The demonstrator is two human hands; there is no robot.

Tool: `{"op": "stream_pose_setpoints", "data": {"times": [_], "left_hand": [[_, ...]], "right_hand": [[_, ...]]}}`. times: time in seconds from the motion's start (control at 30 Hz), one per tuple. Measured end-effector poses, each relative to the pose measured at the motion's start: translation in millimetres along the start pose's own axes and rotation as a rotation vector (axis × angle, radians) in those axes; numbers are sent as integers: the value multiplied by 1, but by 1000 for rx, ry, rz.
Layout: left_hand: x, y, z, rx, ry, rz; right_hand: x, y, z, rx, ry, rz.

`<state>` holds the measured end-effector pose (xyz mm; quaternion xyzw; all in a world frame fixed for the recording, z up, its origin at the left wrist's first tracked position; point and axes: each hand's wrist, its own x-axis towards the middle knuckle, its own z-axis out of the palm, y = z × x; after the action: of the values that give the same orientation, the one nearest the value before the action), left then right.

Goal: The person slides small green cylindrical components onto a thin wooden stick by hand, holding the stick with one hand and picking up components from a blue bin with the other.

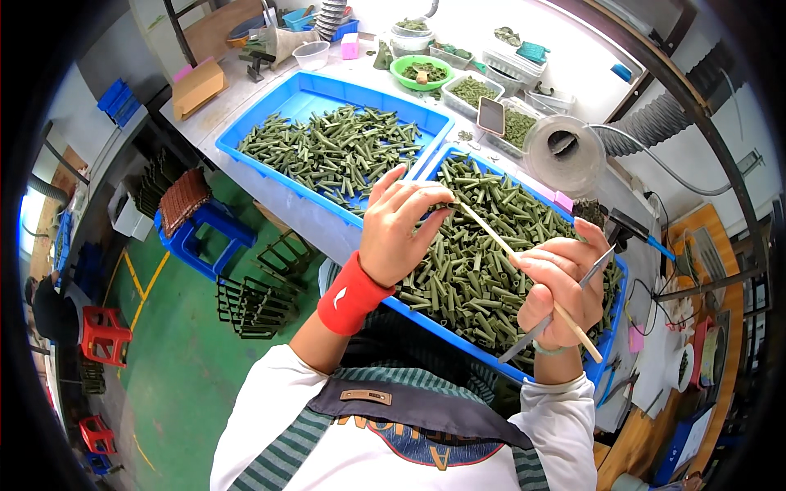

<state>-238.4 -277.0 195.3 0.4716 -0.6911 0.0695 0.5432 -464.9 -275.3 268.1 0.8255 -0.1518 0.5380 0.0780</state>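
My left hand (397, 225), with a red wristband, pinches a small dark-green piece (440, 207) between thumb and fingers. One end of a thin wooden stick (490, 231) meets that piece; whether it goes inside cannot be made out. The stick's other part is gripped by my right hand (561, 282). A slim metal blade-like tool (524, 340) also lies through the right hand's fingers, crossing the stick. Both hands are above a blue tray (454, 340) heaped with short green tube-like pieces (467, 278).
A second blue tray (307, 96) with similar pieces adjoins at the left. Behind stand a green bowl (422, 74), clear tubs, a phone (491, 116) and a round clear hood (565, 155) on a grey hose (655, 131). A blue stool (205, 237) is on the floor.
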Motion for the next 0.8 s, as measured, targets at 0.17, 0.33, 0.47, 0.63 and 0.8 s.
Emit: {"op": "stream_pose_setpoints", "data": {"times": [0.17,0.33,0.47,0.63,0.8], "left_hand": [[2,2,-2,8,9,10],[5,5,-4,73,38,71],[4,6,-5,80,33,86],[6,12,-6,110,33,148],[6,10,-5,139,25,150]], "right_hand": [[1,-3,1,-14,-24,-1],[3,0,6,-29,-54,-32],[4,0,5,-31,-52,-31],[7,3,16,-74,-119,-49],[9,3,12,-7,-104,39]]}}
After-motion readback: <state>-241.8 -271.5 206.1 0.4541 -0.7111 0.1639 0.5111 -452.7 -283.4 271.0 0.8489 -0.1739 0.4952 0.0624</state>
